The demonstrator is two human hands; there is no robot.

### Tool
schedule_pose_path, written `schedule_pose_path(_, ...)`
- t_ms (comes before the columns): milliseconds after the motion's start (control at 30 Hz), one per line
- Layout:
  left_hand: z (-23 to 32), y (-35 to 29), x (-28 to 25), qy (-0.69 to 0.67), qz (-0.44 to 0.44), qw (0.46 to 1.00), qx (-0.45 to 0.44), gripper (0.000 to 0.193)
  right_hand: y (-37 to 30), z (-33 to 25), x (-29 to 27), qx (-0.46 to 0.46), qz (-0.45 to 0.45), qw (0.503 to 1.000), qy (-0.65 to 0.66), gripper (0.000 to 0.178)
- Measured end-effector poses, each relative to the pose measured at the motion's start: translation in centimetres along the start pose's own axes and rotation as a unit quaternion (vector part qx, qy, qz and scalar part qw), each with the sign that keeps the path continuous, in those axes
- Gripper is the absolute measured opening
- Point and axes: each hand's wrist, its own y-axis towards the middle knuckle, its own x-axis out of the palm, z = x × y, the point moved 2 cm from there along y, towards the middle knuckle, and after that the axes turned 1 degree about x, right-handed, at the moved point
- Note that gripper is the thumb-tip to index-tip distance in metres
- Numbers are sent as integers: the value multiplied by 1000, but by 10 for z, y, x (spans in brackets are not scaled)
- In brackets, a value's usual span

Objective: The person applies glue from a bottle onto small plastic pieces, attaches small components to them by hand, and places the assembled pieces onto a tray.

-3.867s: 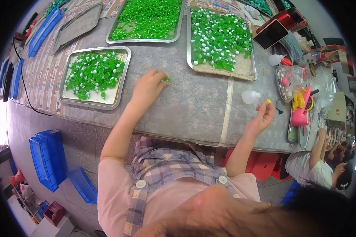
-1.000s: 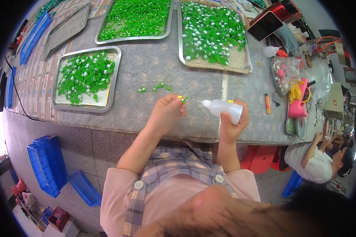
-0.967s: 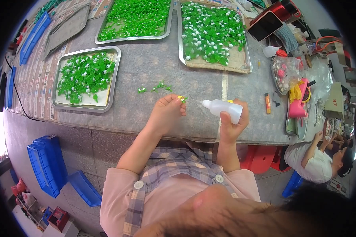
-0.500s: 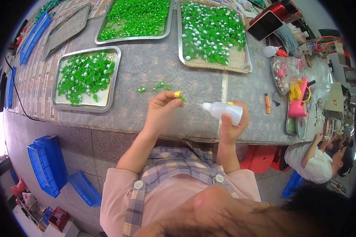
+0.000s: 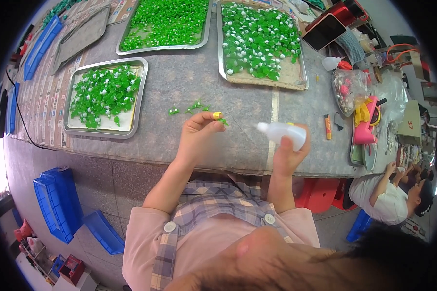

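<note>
My left hand [image 5: 197, 133] pinches a small green plastic piece [image 5: 224, 121] between thumb and forefinger, and yellow tape wraps a fingertip. To its right, my right hand [image 5: 291, 150] is closed around a white squeeze bottle [image 5: 282, 134]. The bottle's narrow tip points left toward the green piece, apart from it. Just beyond my left hand, a few loose green pieces [image 5: 197, 105] lie on the grey table covering. A metal tray [image 5: 140, 92] at the left holds green pieces with white balls.
Two larger trays stand at the back, one with green pieces [image 5: 167, 22], the other with green-and-white pieces [image 5: 260, 39]. On the right lie a glue stick [image 5: 328, 127], a pink tape dispenser [image 5: 366, 123] and plastic bags [image 5: 352, 87]. Another person [image 5: 388, 199] sits beyond the table's right end.
My right hand has drawn the squeeze bottle to the right, away from the green piece. My left hand has barely moved.
</note>
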Motion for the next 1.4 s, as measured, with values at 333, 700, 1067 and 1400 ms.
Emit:
schedule_pose_path(333, 1, 2, -5, -31, 8, 999, 0, 12, 55, 35, -50, 114, 5, 989, -92, 35)
schedule_pose_path(700, 1, 6, -6, -30, 11, 999, -6, 12, 66, -13, -24, -222, 83, 871, -431, 31)
schedule_pose_path(1067, 5, 1, -15, -29, 25, 999, 18, 11, 112, 78, 100, -312, -368, 741, -467, 23)
schedule_pose_path(1400, 5, 2, -14, -30, -6, 1000, 2, 11, 56, 15, 64, -13, -384, 891, -243, 22)
